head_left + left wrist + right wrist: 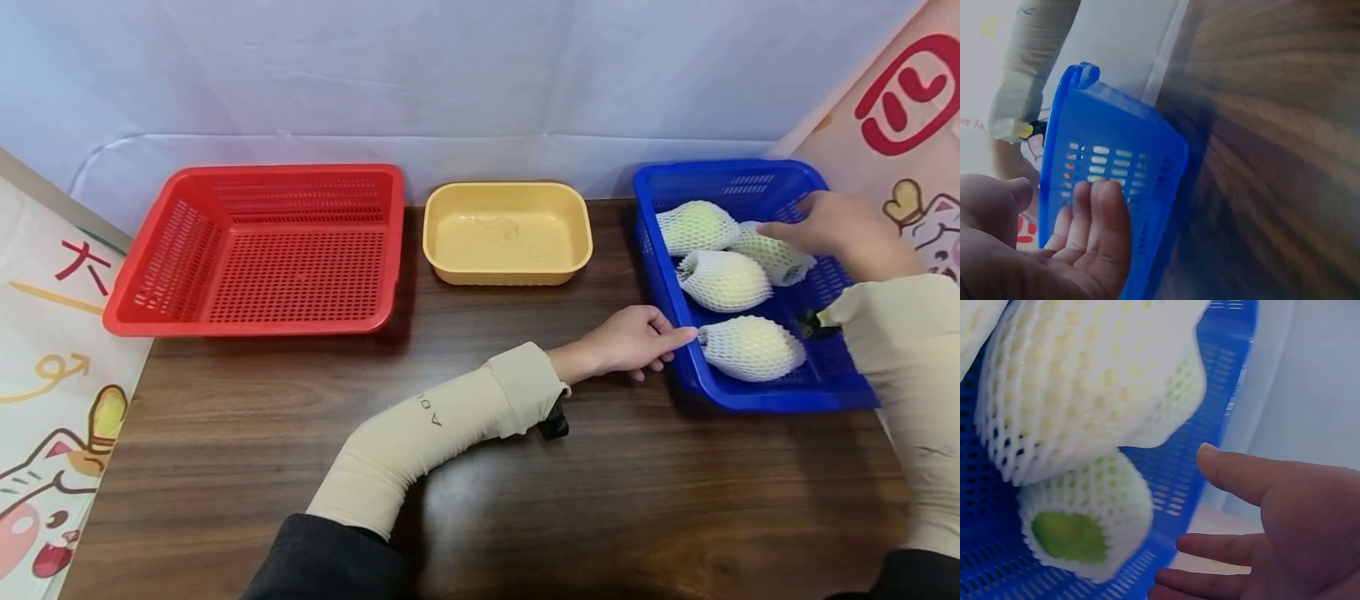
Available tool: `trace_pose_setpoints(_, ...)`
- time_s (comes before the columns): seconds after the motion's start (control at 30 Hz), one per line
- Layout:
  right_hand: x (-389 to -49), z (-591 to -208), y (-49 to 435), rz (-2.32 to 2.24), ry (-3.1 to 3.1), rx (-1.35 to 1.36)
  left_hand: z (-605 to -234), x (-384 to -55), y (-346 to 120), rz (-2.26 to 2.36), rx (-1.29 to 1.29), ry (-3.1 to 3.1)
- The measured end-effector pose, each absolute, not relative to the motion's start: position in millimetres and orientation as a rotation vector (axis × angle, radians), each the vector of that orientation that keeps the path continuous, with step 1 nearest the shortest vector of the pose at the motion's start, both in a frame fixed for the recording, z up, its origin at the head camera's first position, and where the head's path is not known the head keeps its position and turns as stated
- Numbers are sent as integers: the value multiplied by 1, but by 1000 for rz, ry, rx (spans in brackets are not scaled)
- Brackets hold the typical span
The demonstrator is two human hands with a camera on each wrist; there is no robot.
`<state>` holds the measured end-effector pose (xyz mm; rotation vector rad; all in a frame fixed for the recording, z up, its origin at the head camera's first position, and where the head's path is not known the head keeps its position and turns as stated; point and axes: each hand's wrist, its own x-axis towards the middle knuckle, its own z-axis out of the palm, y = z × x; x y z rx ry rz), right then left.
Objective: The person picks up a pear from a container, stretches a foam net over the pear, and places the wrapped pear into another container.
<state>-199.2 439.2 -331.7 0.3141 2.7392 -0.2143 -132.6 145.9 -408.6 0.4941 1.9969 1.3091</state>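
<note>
The blue basket (765,398) holds several fruits, each wrapped in a white foam net; the fruit (1069,534) low in the right wrist view shows bare green skin through the net's open end. My right hand (843,233) reaches over the basket's right side near the rear right fruit (757,250). Its fingers are spread, and in the right wrist view a gap separates them from the fruits. At the left wall, my left hand (633,340) has its thumb by the rim beside the front fruit (753,348). In the left wrist view its extended fingers (1107,219) lie along the wall's outside.
A red basket (390,308) and a yellow tub (510,277) stand along the back of the brown wooden table (525,500). White cloth (480,75) hangs behind them, and printed panels flank both sides.
</note>
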Motion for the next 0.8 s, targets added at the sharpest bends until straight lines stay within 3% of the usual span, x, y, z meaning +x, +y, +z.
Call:
trace_pose_setpoints(0.27, -185, -313, 420, -175, 2832, 347, -387, -146, 95, 804, 922, 2368)
trace_pose_setpoints(0.47, -168, -297, 400, -148, 2885, 233, -358, -144, 37, 555, 905, 2491)
trace_pose_setpoints(0.8, -140, -280, 348, -238, 3025, -55, -323, -143, -53, 571, 868, 2773)
